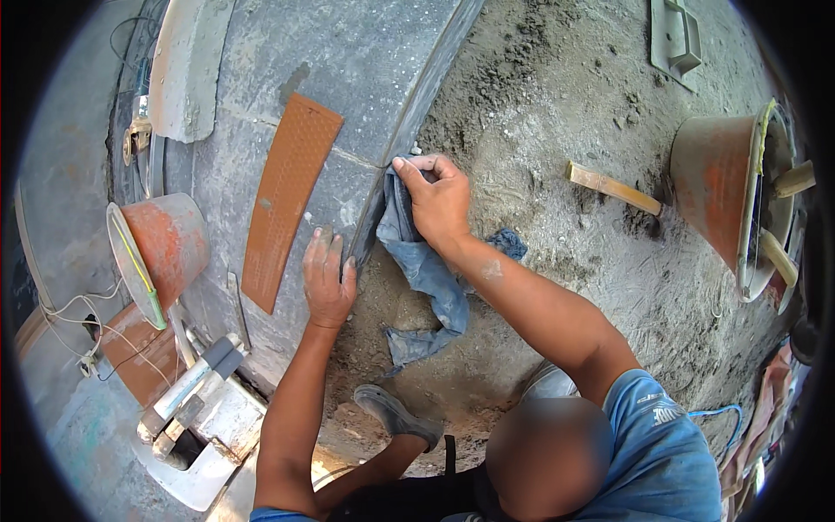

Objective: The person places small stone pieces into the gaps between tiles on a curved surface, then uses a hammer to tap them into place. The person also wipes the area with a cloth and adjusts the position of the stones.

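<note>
My right hand (437,198) pinches the upper end of a blue-grey cloth rag (416,261) at the edge of the grey tiled step (370,65). The rag hangs down over that edge, and its crumpled lower end trails onto the sandy ground. Part of the rag is hidden under my right hand and wrist. My left hand (327,277) lies flat on the grey tiles with its fingers stretched out, holding nothing. Beside it, a long reddish-brown textured tile strip (290,198) lies at a slant on the step.
A wooden stick (613,188) lies on rough ground (548,157), near an orange-grey bucket (711,196) with wooden handles. Far right is a metal trowel (674,39). To my left are another tipped bucket (170,248), white cables (96,326) and a white-and-grey tool (196,418).
</note>
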Demonstrator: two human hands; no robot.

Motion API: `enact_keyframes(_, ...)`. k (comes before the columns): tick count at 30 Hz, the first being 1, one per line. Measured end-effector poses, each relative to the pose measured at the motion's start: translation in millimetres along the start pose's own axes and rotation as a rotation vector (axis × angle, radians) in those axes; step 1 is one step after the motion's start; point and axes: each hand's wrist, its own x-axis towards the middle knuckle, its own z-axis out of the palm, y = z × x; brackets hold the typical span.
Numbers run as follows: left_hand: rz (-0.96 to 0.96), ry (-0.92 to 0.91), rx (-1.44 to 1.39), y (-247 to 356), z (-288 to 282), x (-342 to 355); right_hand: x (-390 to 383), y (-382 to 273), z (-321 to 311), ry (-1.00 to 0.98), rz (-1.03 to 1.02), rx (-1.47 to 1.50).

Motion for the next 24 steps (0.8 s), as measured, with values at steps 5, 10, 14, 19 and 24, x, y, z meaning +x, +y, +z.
enact_keyframes(5,0.0,-0.015,-0.02,-1.8,2.1,-3.2,-32.1,-11.5,12.1,0.004,-0.093,-0.054)
enact_keyframes(10,0.003,-0.011,-0.014,-3.2,-0.7,-1.5,-62.3,-12.6,7.9,-0.241,-0.374,-0.062)
enact_keyframes(14,0.009,-0.001,-0.019,1.6,0.4,0.0,-35.1,1.4,2.1,0.052,-0.07,0.017)
enact_keyframes(19,0.006,-0.006,-0.028,3.2,0.5,-2.0,-41.0,-0.8,15.1,0.003,-0.143,0.063)
enact_keyframes(24,0.034,-0.021,-0.026,2.1,8.0,-5.0,-61.9,11.2,-4.1,-0.229,-0.296,-0.139)
